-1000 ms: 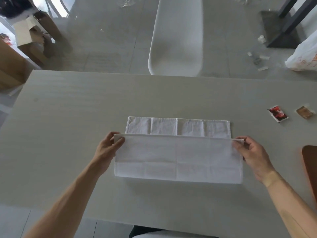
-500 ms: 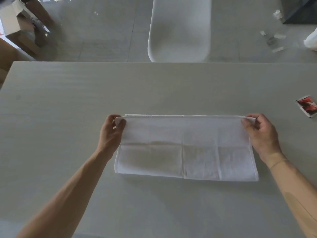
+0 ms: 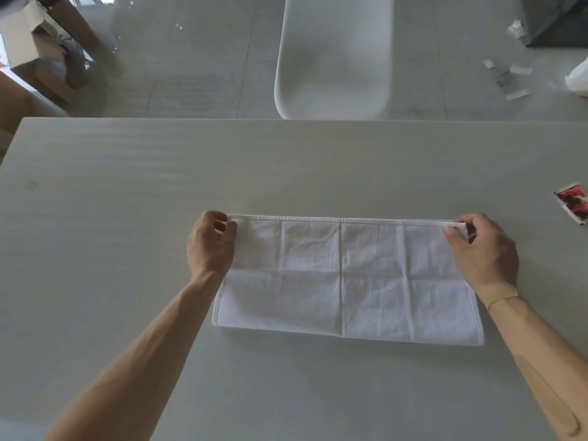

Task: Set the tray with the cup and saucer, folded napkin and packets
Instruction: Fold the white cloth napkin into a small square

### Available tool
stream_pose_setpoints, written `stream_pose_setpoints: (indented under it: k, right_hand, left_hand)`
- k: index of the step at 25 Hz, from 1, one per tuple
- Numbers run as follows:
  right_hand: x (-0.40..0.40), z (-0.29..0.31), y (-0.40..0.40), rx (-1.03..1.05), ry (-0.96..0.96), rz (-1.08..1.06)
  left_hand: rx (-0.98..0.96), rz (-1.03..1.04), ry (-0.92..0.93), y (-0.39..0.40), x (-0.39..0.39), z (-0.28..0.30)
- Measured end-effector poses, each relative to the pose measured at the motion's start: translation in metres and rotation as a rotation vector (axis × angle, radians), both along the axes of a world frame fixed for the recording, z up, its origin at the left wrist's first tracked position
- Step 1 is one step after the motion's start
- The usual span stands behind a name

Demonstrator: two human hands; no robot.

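A white cloth napkin (image 3: pixel 346 278) lies folded in half on the grey table (image 3: pixel 127 202), a wide rectangle with crease lines. My left hand (image 3: pixel 210 243) pinches its far left corner. My right hand (image 3: pixel 483 249) pinches its far right corner. Both top-layer corners sit level with the far edge of the layer below. A red and black packet (image 3: pixel 574 206) lies on the table at the right edge of view. No tray, cup or saucer is in view.
A white chair (image 3: pixel 334 55) stands just beyond the table's far edge. Cardboard boxes (image 3: pixel 38 55) sit on the floor at the far left. Scraps of wrapper (image 3: pixel 509 74) and a white bag (image 3: pixel 579 78) lie on the floor at the far right.
Both hands carried the napkin's near edge away from me until it met the far edge, covering the strip of lower layer. The view shifted, so the brown packet and tray edge left the frame.
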State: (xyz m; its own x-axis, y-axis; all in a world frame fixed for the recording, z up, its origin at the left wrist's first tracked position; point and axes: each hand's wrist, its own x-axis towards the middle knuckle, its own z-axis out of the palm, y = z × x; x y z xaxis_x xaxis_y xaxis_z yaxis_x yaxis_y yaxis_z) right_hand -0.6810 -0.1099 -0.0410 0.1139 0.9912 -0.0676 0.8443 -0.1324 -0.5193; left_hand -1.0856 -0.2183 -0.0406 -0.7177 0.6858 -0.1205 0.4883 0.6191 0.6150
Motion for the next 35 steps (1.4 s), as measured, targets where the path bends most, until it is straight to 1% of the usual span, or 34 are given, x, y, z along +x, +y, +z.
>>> stream_pose_setpoints:
  k: [3,4,6,7,9,11,13,16,21,23,29,35]
  right_hand:
    - [-0.003,-0.001,-0.003,0.021,-0.099,0.011]
    - [-0.004,0.000,-0.005,0.058,-0.142,0.019]
    - [-0.011,0.005,-0.014,0.215,-0.233,0.086]
    - [-0.021,0.008,-0.024,0.301,-0.248,0.149]
    - [-0.049,0.008,-0.053,0.373,-0.220,0.314]
    - [-0.082,0.004,-0.086,0.302,-0.196,0.462]
    - [-0.106,-0.004,-0.106,0.211,-0.234,0.521]
    - [-0.112,-0.020,-0.114,0.152,-0.293,0.500]
    - [-0.108,-0.037,-0.116,0.096,-0.342,0.472]
    - [-0.097,-0.038,-0.114,0.085,-0.362,0.398]
    - [-0.028,-0.039,-0.111,0.061,-0.371,0.214]
    - [-0.027,-0.030,-0.118,0.012,-0.392,0.193]
  left_hand:
    - [-0.056,-0.032,0.063,0.002,-0.003,-0.002]
    - [-0.062,-0.030,0.074,0.003,-0.003,-0.001]
    - [-0.043,-0.051,0.143,0.000,0.005,0.003]
    - [-0.003,-0.114,0.213,-0.003,0.016,0.006]
    - [0.112,-0.357,0.334,-0.015,0.056,0.008]
    - [0.154,-0.622,0.347,-0.030,0.110,0.001]
    - [0.101,-0.754,0.349,-0.035,0.150,-0.009]
    - [-0.027,-0.799,0.361,-0.036,0.170,-0.023]
    - [-0.071,-0.843,0.351,-0.038,0.164,-0.030]
    - [-0.073,-0.840,0.371,-0.045,0.147,-0.030]
    - [-0.134,-0.744,0.464,-0.080,0.055,-0.029]
    - [-0.173,-0.761,0.477,-0.081,0.049,-0.029]
